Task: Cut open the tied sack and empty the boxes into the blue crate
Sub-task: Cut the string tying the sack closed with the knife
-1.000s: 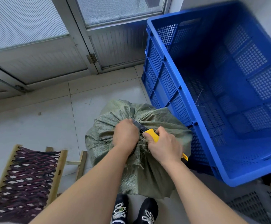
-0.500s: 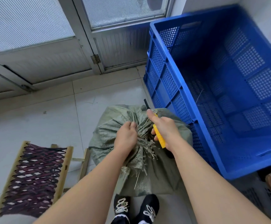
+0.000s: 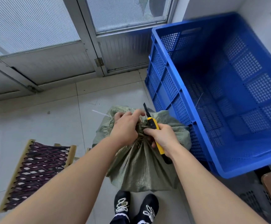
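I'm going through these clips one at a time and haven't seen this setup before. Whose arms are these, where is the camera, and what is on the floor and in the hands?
There is no machine here. A person wears a wide-angle camera on the head, looking down, so both bare arms reach in from the bottom edge and their black shoes show below. On the tiled floor stands a green woven sack with its neck gathered. The left hand grips that bunched neck. The right hand holds a yellow utility knife, blade out and pointing away from the person, right beside the neck. To the right sits the blue crate; no boxes are in it, only a few stray strands. At left lies a wooden frame with dark woven webbing. Glass doors are behind.
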Motion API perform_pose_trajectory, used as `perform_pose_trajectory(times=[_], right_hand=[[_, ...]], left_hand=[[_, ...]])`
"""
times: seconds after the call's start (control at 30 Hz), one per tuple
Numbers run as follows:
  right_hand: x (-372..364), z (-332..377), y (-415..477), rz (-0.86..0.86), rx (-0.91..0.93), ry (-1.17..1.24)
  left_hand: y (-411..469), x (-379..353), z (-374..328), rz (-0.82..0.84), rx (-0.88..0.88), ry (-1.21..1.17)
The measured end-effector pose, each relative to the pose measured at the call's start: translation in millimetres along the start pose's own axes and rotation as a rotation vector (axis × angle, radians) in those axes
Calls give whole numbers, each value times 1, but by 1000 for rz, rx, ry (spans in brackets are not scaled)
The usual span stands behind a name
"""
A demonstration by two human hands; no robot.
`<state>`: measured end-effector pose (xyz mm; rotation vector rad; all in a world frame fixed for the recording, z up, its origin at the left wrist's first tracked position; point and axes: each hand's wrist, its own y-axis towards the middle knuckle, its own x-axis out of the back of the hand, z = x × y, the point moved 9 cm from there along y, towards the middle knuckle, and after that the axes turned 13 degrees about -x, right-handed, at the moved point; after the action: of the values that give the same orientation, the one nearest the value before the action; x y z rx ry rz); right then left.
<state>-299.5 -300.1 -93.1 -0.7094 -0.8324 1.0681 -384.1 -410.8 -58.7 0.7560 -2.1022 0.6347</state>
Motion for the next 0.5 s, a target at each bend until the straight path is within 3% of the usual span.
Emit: perform_pose_trajectory(times=[0.17,0.3,0.5], right_hand=[[8,11,-2,-25,-59,332],[21,19,-4,-82,-54,349],[28,25,-7,-166,59,263]], left_hand=[[-3,22,0,-213,101,69],[-14,37,12,-263,283,162],[-6,36,0,-193,162,211]])
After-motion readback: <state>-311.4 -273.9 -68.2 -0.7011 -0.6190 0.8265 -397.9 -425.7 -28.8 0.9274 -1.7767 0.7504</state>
